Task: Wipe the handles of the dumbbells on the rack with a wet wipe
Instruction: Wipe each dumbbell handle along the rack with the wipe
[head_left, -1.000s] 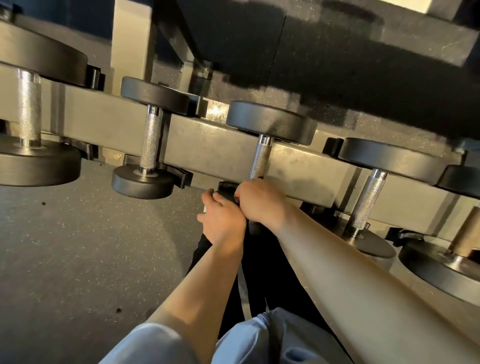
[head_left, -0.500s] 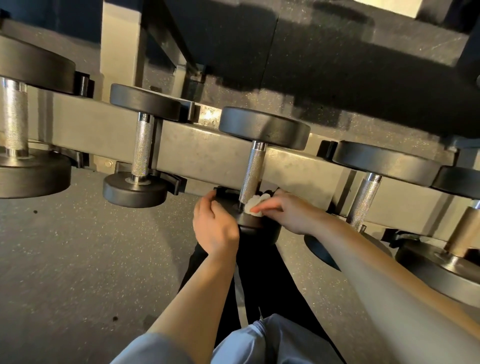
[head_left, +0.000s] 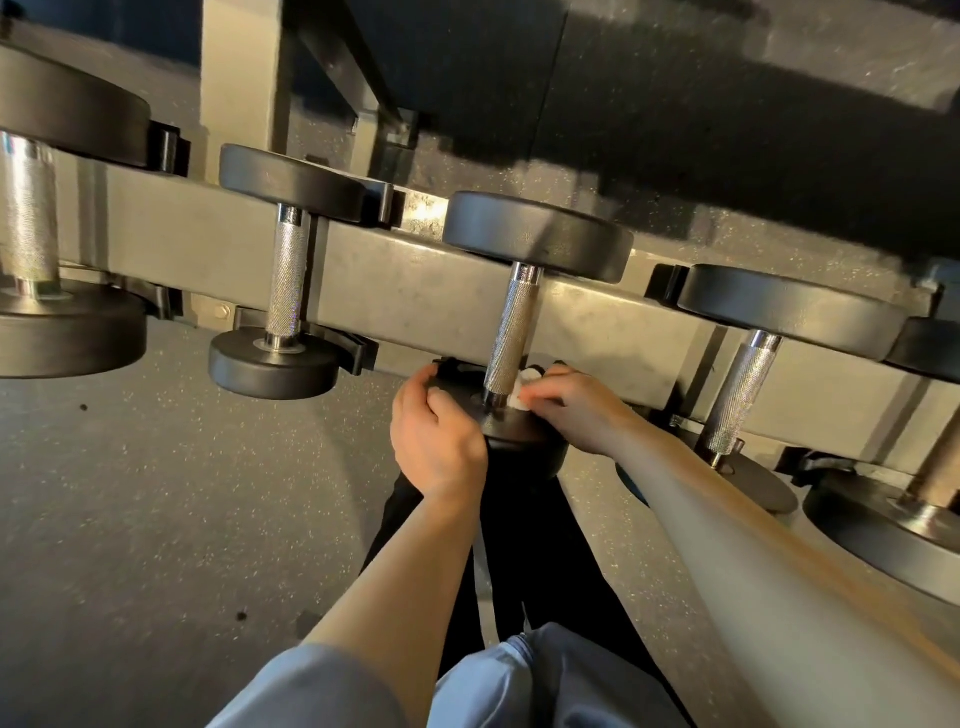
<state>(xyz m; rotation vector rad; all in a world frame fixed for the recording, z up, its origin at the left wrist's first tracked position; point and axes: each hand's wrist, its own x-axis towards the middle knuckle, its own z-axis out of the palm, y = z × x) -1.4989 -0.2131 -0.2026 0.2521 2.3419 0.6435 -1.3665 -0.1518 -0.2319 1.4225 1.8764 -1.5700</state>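
- At the far left, a large dumbbell (head_left: 31, 218) sat on the rack rail (head_left: 405, 291), its thick knurled chrome handle crossing the grey beam and its near black head cut off by the frame edge.
- Just right of it, a smaller dumbbell (head_left: 287, 291) rested the same way, with its near head (head_left: 275, 364) hanging over the speckled rubber floor (head_left: 156, 493).
- The left hand (head_left: 436, 441) came next, fingers curled over the left edge of the near head of the middle dumbbell (head_left: 519, 426), gripping that head.
- The middle dumbbell's knurled handle (head_left: 514, 332) ran from its far head (head_left: 537, 234) across the rail down to the near head between the two hands.
- The wet wipe (head_left: 524, 387), a small white wad, lay against the lower right side of that handle, just above the near head.
- The right hand (head_left: 576, 410) pinched the wipe in its fingertips, thumb and fingers bent toward the handle, the forearm reaching in from the lower right.
- Further right, another dumbbell (head_left: 737, 389) stood with its handle partly behind the right forearm.
- At the far right edge, a bigger dumbbell head (head_left: 893, 530) showed, with a brass-coloured handle rising from it.
- Along the bottom, light blue sleeves (head_left: 322, 691) and dark trouser legs (head_left: 545, 545) were visible.
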